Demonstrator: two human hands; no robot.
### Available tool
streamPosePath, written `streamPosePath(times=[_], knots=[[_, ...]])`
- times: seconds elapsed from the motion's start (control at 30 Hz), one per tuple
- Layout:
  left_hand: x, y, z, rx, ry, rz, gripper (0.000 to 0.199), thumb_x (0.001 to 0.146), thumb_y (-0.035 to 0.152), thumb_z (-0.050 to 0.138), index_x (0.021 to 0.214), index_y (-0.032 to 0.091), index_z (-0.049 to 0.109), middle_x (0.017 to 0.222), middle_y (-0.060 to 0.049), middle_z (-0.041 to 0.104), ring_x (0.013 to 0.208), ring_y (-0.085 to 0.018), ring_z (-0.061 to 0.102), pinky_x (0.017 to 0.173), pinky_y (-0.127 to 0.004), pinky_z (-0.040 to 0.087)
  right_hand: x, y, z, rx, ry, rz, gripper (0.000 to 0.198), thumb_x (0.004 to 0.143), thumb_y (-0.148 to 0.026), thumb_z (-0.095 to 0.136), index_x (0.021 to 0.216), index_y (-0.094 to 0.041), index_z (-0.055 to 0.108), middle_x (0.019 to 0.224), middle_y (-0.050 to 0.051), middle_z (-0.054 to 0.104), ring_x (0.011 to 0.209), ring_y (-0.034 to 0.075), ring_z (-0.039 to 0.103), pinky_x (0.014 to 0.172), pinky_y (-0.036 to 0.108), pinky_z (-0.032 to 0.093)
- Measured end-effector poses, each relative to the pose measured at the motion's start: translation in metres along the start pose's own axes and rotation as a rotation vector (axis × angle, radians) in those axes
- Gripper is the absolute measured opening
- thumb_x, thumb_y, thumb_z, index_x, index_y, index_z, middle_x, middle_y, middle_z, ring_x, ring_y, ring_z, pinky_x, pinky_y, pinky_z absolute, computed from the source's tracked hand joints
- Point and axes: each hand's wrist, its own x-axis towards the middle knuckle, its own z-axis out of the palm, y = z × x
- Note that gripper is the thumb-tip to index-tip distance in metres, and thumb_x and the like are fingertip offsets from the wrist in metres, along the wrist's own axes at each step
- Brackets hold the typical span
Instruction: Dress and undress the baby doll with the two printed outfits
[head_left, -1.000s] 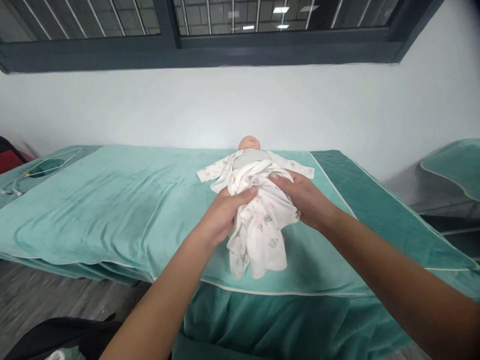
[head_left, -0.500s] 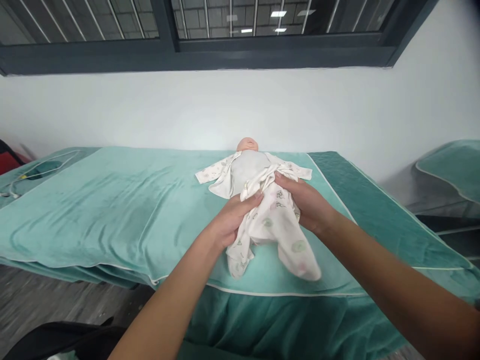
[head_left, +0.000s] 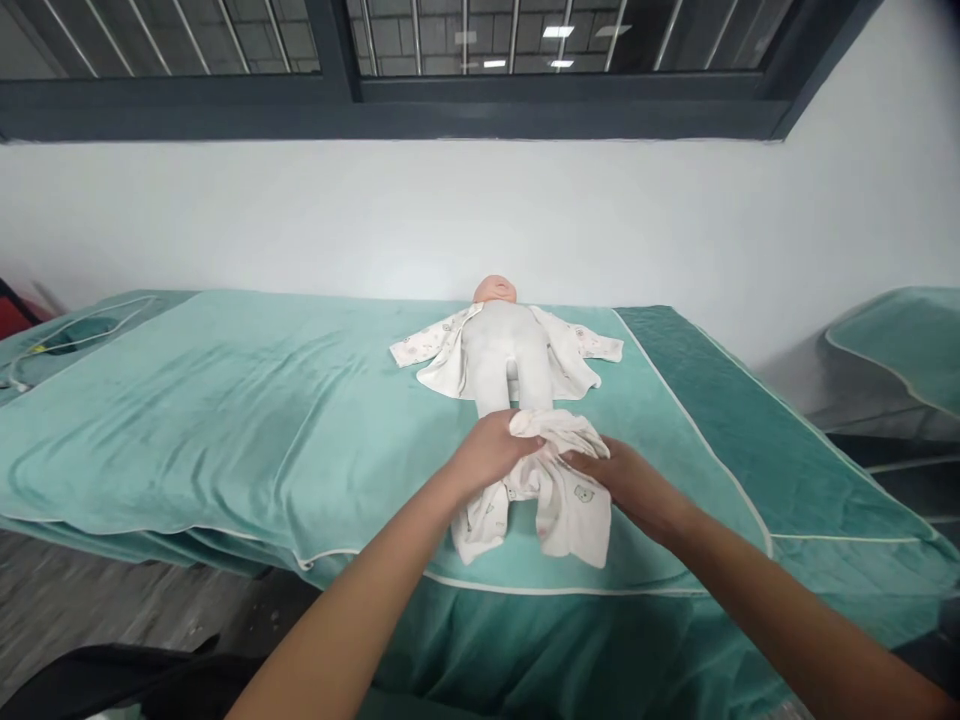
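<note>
A baby doll point(head_left: 495, 335) lies on its back on the green bed, head toward the wall. Its printed white jacket point(head_left: 439, 345) is spread open at the front, with the sleeves out to both sides. White baby pants point(head_left: 570, 515) with small printed figures are bunched at the doll's lower legs. My left hand point(head_left: 495, 450) is closed on the left side of the waistband, thumb on top. On the right side of the same bunched cloth, my right hand point(head_left: 626, 480) grips with its thumb. The doll's feet are hidden by the pants and my hands.
The bed's green cover point(head_left: 187, 420) has white piping and a front edge just below the pants. A white wall point(head_left: 300, 215) and a dark window frame point(head_left: 562, 110) stand behind. At the far left lies a pale cord point(head_left: 90, 325); another green surface point(head_left: 900, 340) is at right.
Both hands have drawn the pants down from the doll's torso toward me, to its lower legs. The doll's hips and thighs now show. Doll and jacket sleeves stay in place.
</note>
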Motion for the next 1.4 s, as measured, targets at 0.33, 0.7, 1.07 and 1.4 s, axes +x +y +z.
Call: streamPosePath(times=[0.33,0.7,1.07,1.4], knots=[[0.011,0.004,0.011,0.679,-0.112,0.018,0.022,0.086,0.029,0.05,0.079,0.02,0.068,0.094,-0.009,0.076,0.085,-0.026,0.067,0.065,-0.031,0.041,0.016,0.044,0.0,-0.369,0.197,-0.165,0.035,0.085,-0.045,0.058,0.108,-0.02,0.068,0.111,0.008,0.074,0.108,0.033,0.065,0.09,0.043,0.049],[0.008,0.009,-0.003,-0.195,-0.115,-0.105,0.03,0.076,0.038,0.075,0.099,0.019,0.074,0.104,-0.008,0.075,0.096,-0.027,0.069,0.083,-0.036,0.051,0.027,0.038,0.002,0.299,0.165,-0.151,0.037,0.076,-0.047,0.075,0.104,-0.025,0.068,0.092,0.003,0.074,0.077,0.023,0.064,0.069,0.035,0.049],[0.044,-0.002,-0.022,-0.3,0.088,0.063,0.04,0.068,0.022,0.077,0.107,0.018,0.067,0.111,-0.006,0.069,0.103,-0.023,0.063,0.094,-0.035,0.047,0.064,0.022,0.01,0.309,0.238,-0.293,0.043,0.084,-0.058,0.063,0.112,-0.025,0.064,0.107,0.004,0.072,0.091,0.024,0.066,0.079,0.035,0.052],[0.076,-0.001,-0.019,0.091,0.375,0.294,0.025,0.074,0.014,0.062,0.099,0.019,0.064,0.104,-0.004,0.069,0.1,-0.02,0.062,0.093,-0.031,0.043,0.096,0.012,0.006,0.05,0.377,-0.471,0.047,0.09,-0.058,0.052,0.119,-0.022,0.061,0.13,0.009,0.063,0.122,0.024,0.056,0.107,0.038,0.04]])
